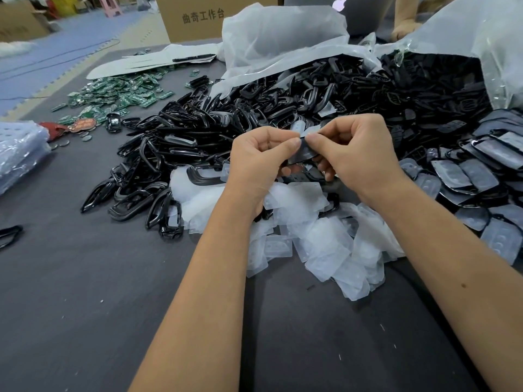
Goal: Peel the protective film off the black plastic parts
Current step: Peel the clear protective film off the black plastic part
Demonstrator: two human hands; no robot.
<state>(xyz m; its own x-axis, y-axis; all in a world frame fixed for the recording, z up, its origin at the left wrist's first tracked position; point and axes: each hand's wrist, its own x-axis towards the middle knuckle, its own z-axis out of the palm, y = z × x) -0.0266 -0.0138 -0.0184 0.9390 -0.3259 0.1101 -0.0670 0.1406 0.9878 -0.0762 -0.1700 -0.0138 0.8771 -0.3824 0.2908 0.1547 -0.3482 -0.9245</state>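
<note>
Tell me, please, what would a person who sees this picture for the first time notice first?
First the two hands at the centre: the left hand and the right hand pinch one black plastic part between them. Behind them a big heap of black plastic parts spills from plastic bags across the grey table. Just below the hands lies a pile of peeled films, and far left a scatter of green circuit boards.

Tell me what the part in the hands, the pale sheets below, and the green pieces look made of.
Black part: glossy hard plastic, going by its sheen. Pale sheets: thin translucent plastic film, milky and crumpled. Green pieces: probably printed circuit boards, flat and green; details too small to confirm.
</note>
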